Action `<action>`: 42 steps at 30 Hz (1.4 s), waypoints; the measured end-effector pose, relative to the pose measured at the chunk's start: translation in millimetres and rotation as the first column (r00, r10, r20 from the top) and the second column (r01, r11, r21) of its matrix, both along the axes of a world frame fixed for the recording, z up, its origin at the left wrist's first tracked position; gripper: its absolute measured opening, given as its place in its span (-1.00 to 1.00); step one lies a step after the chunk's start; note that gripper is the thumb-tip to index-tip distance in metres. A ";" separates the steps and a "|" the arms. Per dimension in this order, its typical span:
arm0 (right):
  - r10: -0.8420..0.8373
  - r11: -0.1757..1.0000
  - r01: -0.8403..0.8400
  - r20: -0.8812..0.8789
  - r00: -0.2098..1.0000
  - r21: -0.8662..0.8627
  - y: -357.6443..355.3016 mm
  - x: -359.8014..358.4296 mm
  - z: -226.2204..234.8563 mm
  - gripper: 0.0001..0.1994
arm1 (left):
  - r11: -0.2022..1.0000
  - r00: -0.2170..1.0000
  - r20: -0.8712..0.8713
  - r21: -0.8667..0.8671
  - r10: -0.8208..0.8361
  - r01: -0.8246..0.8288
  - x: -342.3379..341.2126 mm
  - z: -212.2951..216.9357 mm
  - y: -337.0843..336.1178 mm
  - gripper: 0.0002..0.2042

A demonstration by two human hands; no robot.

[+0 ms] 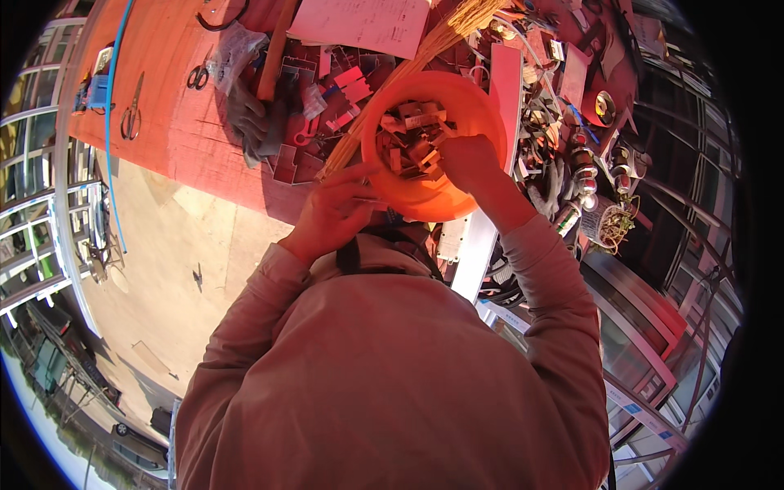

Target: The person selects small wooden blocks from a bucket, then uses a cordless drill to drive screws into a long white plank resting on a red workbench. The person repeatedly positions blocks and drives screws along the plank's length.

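Observation:
An orange plastic tub (433, 204) stands in front of me, holding many small angular pieces (418, 139) heaped inside. My right hand (472, 166) reaches over the tub's right side, its fingers curled down at the edge of the heap; the fingertips are hidden. My left hand (333, 211) is at the tub's lower left rim, fingers bent towards it. A small pale piece (371, 203) shows by the left fingers, too indistinct to name.
The red tabletop (175, 106) carries a paper sheet (359, 23), scissors (132, 114), a bundle of straw-like stalks (441, 41), grey gloves (247, 122) and cut metal profile pieces (286, 163). Cluttered cables, a tape roll (604, 108) and a wire basket (606, 224) lie to the right.

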State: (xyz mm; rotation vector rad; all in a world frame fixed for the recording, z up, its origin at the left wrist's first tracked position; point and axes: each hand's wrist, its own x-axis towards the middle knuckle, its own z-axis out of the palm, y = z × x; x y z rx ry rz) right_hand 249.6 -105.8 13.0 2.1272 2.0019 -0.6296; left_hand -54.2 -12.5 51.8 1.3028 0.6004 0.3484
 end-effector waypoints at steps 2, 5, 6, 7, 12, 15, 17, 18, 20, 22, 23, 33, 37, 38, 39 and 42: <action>0.019 0.998 -0.024 0.082 0.996 0.059 -0.5 1.5 8.8 -0.88 | 0.996 0.999 0.027 0.091 -0.020 0.017 2.3 1.8 1.1 -0.80; -0.014 1.000 0.013 0.119 0.993 0.007 12.7 2.2 22.5 -0.88 | 0.999 0.999 0.023 0.029 -0.029 0.028 6.5 2.4 2.2 -0.79; -0.044 0.997 0.051 0.127 0.991 -0.051 18.5 2.2 26.5 -0.87 | 0.998 0.999 0.040 0.061 -0.033 0.031 6.9 2.1 2.9 -0.78; -0.069 0.998 0.069 0.094 0.993 0.004 19.4 -1.3 30.9 -0.86 | 0.995 0.998 0.039 0.089 -0.044 0.040 6.1 2.0 3.6 -0.77; -0.001 0.999 -0.002 0.081 0.997 0.033 20.9 0.6 41.5 -0.82 | 0.997 0.999 0.043 0.067 -0.034 0.031 4.8 0.1 1.4 -0.77; -0.032 0.999 0.036 0.149 0.988 -0.025 27.7 0.3 36.8 -0.74 | 0.998 1.000 0.021 0.056 -0.019 0.018 5.3 0.1 0.9 -0.77; -0.169 0.977 0.174 -0.048 0.984 0.121 31.5 -3.7 37.2 -0.70 | 0.998 1.000 0.017 0.057 -0.016 0.015 5.7 0.3 1.6 -0.77; -0.272 0.952 0.287 -0.134 0.953 0.108 33.4 -7.1 38.3 -0.67 | 0.998 1.000 0.019 0.063 -0.018 0.016 5.8 0.4 2.1 -0.76; -0.299 0.939 0.324 -0.196 0.934 0.116 35.7 -10.2 44.3 -0.63 | 0.997 1.000 0.023 0.074 -0.021 0.020 5.7 -0.1 2.8 -0.76; -0.315 0.931 0.349 -0.246 0.917 0.107 34.8 -16.5 46.4 -0.63 | 1.000 1.000 0.012 0.021 -0.021 0.021 5.5 -1.0 2.4 -0.76; -0.294 0.931 0.339 -0.277 0.915 0.133 33.1 -19.0 45.0 -0.65 | 1.000 1.000 -0.007 -0.004 -0.026 0.026 5.3 -1.6 2.1 -0.77; 0.227 0.950 -0.225 -0.014 0.974 -0.215 14.8 -56.6 -36.5 -0.86 | 0.999 0.999 0.045 0.038 0.003 -0.005 3.1 -8.0 -0.4 -0.77; 0.158 0.947 -0.130 0.074 0.985 -0.293 12.5 -61.0 -38.0 -0.86 | 0.998 0.999 0.038 0.060 -0.010 0.008 4.2 -8.0 -0.3 -0.76; 0.152 0.949 -0.131 0.054 0.987 -0.289 11.1 -56.5 -34.7 -0.86 | 0.997 0.999 0.029 0.077 -0.013 0.011 4.3 -7.9 -0.1 -0.75; 0.149 0.954 -0.135 0.035 0.988 -0.267 10.2 -51.4 -31.2 -0.85 | 0.999 0.999 0.045 0.048 -0.003 0.000 4.4 -7.3 -1.0 -0.74; -0.115 0.986 0.083 -0.222 0.968 -0.147 10.9 -32.6 -21.1 -0.83 | 1.000 0.999 0.050 0.021 0.006 -0.007 2.6 -5.7 -1.7 -0.73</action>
